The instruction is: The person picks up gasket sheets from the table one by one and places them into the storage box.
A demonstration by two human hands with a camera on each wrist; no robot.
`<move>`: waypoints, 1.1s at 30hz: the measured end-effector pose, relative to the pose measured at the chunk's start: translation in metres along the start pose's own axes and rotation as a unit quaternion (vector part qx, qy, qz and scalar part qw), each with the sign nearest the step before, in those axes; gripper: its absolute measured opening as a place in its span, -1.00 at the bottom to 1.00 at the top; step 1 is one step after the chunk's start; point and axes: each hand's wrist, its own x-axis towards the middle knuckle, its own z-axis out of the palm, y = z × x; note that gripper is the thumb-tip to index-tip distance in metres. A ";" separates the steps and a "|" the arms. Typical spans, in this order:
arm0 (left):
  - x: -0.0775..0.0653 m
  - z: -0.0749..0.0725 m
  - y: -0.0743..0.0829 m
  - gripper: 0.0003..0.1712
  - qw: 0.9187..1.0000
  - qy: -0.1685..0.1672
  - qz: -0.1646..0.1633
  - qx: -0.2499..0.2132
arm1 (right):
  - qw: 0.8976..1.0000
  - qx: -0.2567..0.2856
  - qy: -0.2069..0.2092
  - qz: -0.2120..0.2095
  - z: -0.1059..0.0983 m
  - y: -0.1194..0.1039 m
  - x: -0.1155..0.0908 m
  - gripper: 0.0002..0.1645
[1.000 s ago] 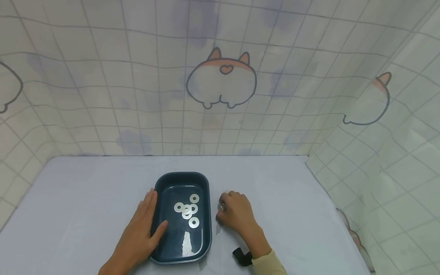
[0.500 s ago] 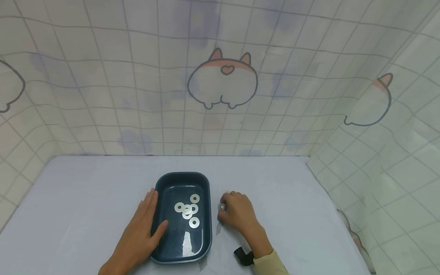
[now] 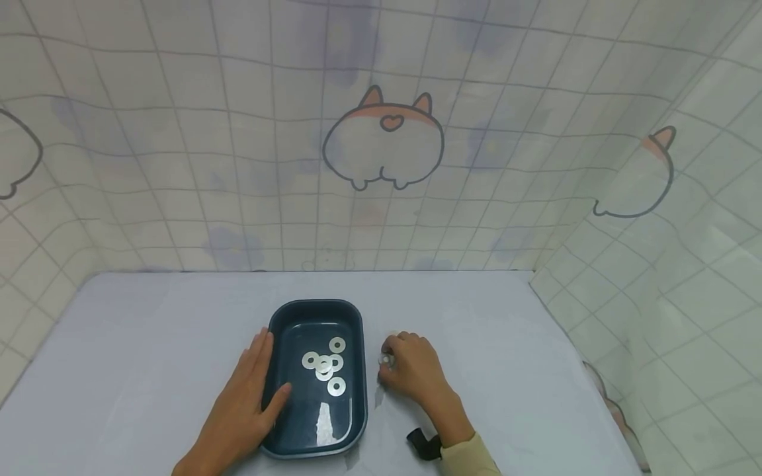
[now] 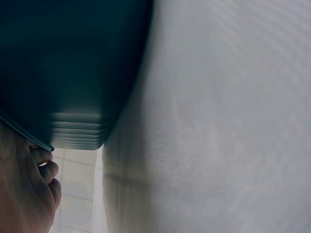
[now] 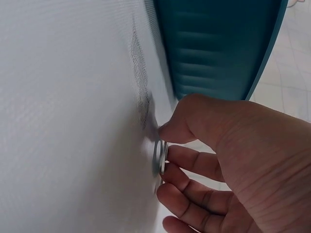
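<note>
A dark teal rectangular tray [image 3: 297, 423] stands on the white table with several flat metal washers [image 3: 324, 363] inside, some overlapping. My left hand [image 3: 241, 400] lies along the tray's left side, fingers straight against the outer wall and thumb over the rim. Just right of the tray, my right hand [image 3: 417, 373] is down at the tabletop. In the right wrist view its thumb and fingers pinch shiny washers [image 5: 164, 155] standing on edge close to the cloth; fingers partly hide them. The left wrist view has the tray's outer wall [image 4: 73, 73] above the left fingers.
White cloth covers the table [image 3: 506, 370]. Behind and to the right hangs a grid-patterned curtain [image 3: 268, 152] with cartoon dog prints. A black device [image 3: 424, 444] sits at the right wrist, by the sleeve [image 3: 470, 456].
The right fingers have shifted slightly on the washers beside the tray. The left hand, tray and the washers inside it stay as they were.
</note>
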 end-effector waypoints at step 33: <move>0.000 0.000 -0.001 0.09 0.999 0.022 0.023 0.007 | 1.000 -0.001 0.025 0.000 -0.011 -0.002 -0.001 -0.72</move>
